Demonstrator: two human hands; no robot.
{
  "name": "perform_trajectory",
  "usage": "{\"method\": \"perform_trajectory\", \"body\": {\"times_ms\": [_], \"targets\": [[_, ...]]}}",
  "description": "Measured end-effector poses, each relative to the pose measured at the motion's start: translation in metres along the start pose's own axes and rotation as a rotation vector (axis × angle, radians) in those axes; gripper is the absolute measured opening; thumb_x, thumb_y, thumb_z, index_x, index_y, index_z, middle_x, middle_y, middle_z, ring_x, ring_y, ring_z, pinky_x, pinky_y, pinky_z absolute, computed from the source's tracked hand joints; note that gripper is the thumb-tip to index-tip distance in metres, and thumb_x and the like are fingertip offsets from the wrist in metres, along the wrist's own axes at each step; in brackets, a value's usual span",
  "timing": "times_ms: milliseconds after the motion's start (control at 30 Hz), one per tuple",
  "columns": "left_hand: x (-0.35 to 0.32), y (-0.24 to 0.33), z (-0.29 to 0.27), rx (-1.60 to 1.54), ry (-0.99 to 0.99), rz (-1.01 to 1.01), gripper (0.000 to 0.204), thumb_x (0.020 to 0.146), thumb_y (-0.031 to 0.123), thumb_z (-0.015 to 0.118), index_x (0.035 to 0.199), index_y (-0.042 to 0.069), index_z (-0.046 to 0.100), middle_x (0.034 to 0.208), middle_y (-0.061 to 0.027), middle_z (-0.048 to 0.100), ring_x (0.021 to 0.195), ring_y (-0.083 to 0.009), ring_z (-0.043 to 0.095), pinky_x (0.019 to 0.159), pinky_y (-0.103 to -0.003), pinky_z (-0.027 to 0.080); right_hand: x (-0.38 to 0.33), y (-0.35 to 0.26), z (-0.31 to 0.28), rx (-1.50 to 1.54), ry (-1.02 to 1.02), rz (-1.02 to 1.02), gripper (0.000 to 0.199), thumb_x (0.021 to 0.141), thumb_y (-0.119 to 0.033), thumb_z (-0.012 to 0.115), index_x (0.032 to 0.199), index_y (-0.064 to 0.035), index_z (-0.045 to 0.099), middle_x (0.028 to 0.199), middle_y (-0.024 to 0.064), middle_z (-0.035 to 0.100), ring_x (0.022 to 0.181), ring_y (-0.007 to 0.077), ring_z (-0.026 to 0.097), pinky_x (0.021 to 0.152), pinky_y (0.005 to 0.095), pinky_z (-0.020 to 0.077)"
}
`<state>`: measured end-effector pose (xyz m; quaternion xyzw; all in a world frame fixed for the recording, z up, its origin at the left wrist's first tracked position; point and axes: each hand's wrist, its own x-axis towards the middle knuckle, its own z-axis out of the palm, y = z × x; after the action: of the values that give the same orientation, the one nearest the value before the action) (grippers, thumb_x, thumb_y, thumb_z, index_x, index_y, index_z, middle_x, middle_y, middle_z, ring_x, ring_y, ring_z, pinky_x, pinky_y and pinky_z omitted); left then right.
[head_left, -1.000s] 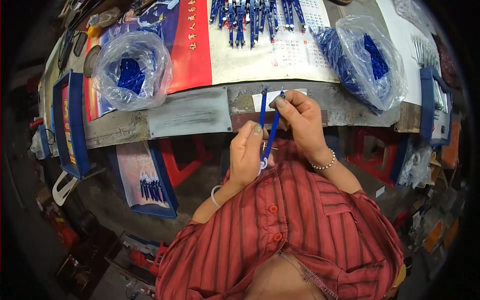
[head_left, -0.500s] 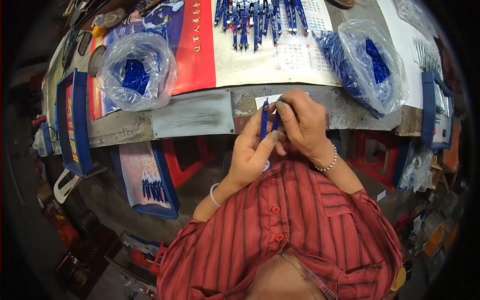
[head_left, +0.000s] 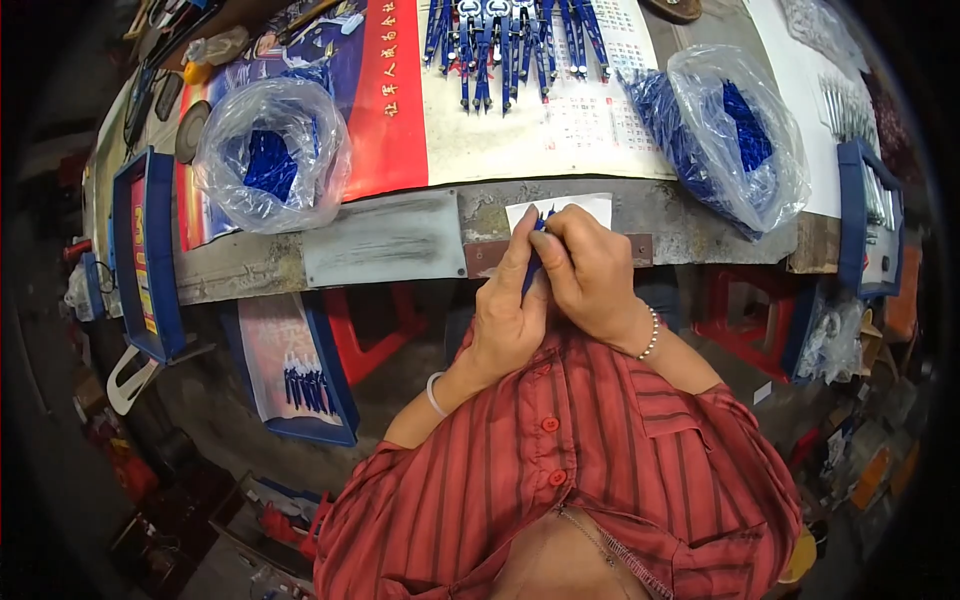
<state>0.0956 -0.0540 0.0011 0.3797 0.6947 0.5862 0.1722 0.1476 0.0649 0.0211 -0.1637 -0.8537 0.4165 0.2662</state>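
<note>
A person in a red striped shirt grips a slim blue tool in both hands by the near edge of a worktable, its pointed tips just in front of a white paper. The right hand pinches the tool near the tips between thumb and curled forefinger; the left hand closes around its left side, forefinger extended along it, its other fingertips partly hidden. Clear plastic bags of blue pieces, one to the left and one to the right, flank a far cluster of blue two-legged tools.
</note>
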Motion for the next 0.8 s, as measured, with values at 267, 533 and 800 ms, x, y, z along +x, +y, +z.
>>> {"method": "perform_trajectory", "body": {"times_ms": [267,533,800], "targets": [[0.008,0.006,-0.015,0.143,-0.067,-0.036,0.037,0.083,0.0,0.055,0.12,-0.001,0.054,0.099,-0.0242,0.061,0.088,-0.0407,0.061,0.074,-0.039,0.05,0.012,-0.002,-0.024,-0.114,-0.151,0.007,0.014,0.084,-0.014,0.061,0.088,-0.0008,0.057,0.078,0.0152,0.057,0.061,0.0309,0.054,0.055,0.038,0.0433],[0.066,0.034,-0.078,-0.048,-0.675,-0.311,0.03,0.09,0.013,0.054,0.115,-0.002,0.056,0.096,-0.0142,0.064,0.082,-0.0182,0.062,0.074,-0.03,0.049,0.026,-0.014,-0.06,-0.353,-0.512,-0.394,0.029,0.067,-0.004,0.063,0.095,-0.0021,0.059,0.088,0.0137,0.06,0.072,0.0296,0.057,0.063,0.0372,0.0473],[0.086,0.004,-0.065,-0.383,-0.399,-0.498,0.032,0.093,0.016,0.055,0.119,-0.002,0.055,0.101,-0.007,0.063,0.081,-0.0092,0.059,0.069,-0.022,0.049,0.045,0.031,-0.062,0.488,-0.451,0.478,0.017,0.086,-0.013,0.064,0.091,-0.0009,0.054,0.077,0.0001,0.055,0.064,0.0053,0.053,0.055,0.0199,0.0425]]}}
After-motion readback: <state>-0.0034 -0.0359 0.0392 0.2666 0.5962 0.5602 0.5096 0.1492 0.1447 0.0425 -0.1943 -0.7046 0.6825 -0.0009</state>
